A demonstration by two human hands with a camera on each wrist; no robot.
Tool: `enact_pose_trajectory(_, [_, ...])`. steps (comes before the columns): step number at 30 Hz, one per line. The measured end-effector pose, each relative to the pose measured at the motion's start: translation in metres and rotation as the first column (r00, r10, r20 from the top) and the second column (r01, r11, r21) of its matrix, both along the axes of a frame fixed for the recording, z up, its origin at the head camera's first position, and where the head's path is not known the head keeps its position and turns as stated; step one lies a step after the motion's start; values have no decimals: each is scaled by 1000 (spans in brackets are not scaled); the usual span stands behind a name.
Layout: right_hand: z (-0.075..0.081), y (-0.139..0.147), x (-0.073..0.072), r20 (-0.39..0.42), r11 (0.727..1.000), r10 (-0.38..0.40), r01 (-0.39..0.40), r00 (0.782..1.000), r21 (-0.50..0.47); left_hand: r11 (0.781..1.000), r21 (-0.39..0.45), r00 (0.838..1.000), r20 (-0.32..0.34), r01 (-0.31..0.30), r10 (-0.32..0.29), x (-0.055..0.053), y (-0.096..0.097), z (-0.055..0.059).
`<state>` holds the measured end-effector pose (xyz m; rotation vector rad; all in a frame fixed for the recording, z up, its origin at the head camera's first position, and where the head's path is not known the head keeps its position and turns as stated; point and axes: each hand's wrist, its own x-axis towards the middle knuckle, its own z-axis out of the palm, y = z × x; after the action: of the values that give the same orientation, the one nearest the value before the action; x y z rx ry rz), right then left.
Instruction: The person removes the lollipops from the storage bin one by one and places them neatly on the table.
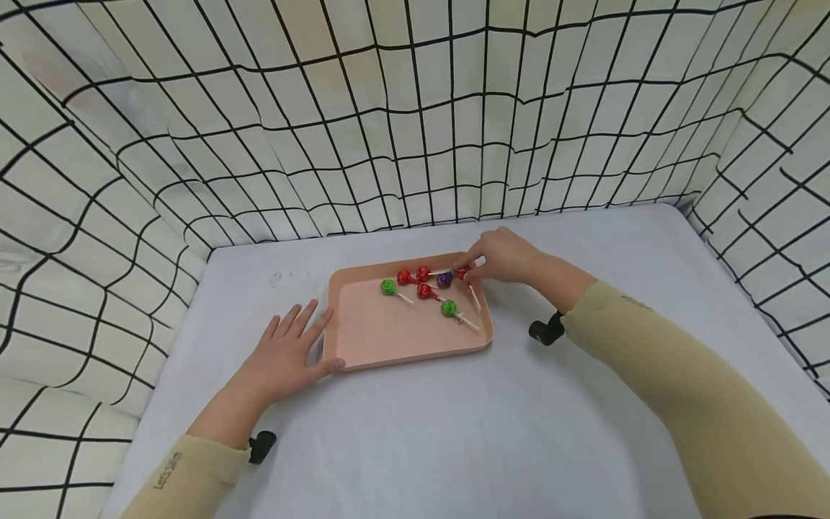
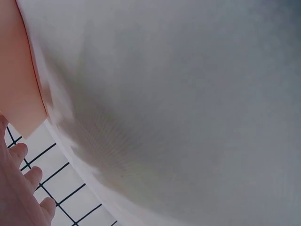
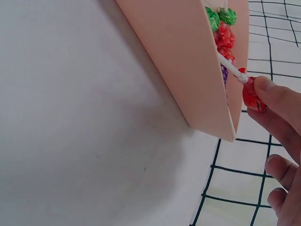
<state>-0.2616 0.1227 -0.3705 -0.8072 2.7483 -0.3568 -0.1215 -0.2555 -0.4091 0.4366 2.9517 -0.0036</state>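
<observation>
One white-covered table [image 1: 415, 440] carries a pink tray [image 1: 376, 333], its raised rim presumably there to contain small things. Fingers spread, the left hand [image 1: 289, 358] touches the tray's left side, probably to steady it; the right hand [image 1: 509, 258] pinches a red lollipop [image 3: 249, 98] by its wrapped head at the far right corner, likely for control, near other lollipops [image 1: 387, 287].

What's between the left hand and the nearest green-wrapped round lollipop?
The head view shows only a bare stretch of the pink rectangular tray between the left hand and that lollipop.
</observation>
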Motion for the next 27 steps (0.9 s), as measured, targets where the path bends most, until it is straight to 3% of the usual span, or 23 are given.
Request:
enact_pose_trajectory(9, [8,21,1,-17,996,-80,80,997,-33,1000,10,1000,0,-12,12,4,3,1])
enact_pose_trajectory(27, [4,78,-3,18,981,-189,189,982,-47,1000,-1,1000,-17,-4,4,2,1,-5])
